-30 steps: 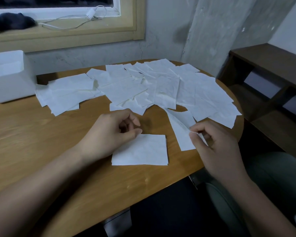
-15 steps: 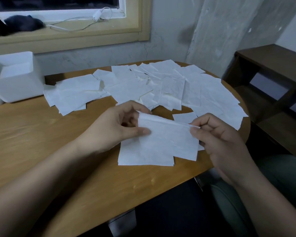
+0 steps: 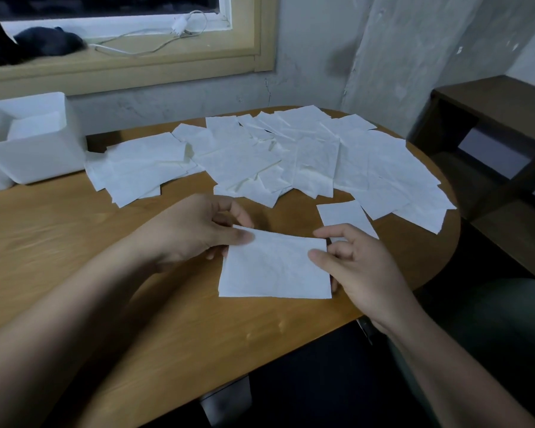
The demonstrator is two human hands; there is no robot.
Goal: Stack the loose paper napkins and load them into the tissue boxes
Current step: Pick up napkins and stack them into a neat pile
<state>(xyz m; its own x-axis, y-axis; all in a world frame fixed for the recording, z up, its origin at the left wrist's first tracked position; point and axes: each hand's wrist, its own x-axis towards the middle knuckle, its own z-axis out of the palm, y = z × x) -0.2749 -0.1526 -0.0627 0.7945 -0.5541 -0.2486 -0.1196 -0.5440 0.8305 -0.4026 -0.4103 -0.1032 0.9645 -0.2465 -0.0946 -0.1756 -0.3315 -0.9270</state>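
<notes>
A plain room in a home or dormitory: a rounded wooden table (image 3: 74,273) stands against a rough grey wall (image 3: 322,57), a wood-framed window (image 3: 136,66) with a charger cable (image 3: 155,41) far left, dark shelving (image 3: 491,125) right.

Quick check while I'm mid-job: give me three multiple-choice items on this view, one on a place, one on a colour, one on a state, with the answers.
1. Where is the tissue box?
A. far left of the table
B. on the shelf
C. on the windowsill

2. What colour are the loose napkins?
A. blue
B. white
C. red

3. How is the front napkin held?
A. crumpled in one fist
B. untouched
C. flat, pinched at both sides

Answers:
1 A: it stands at the table's left end.
2 B: all are white.
3 C: the left hand and right hand each grip an edge.
</notes>
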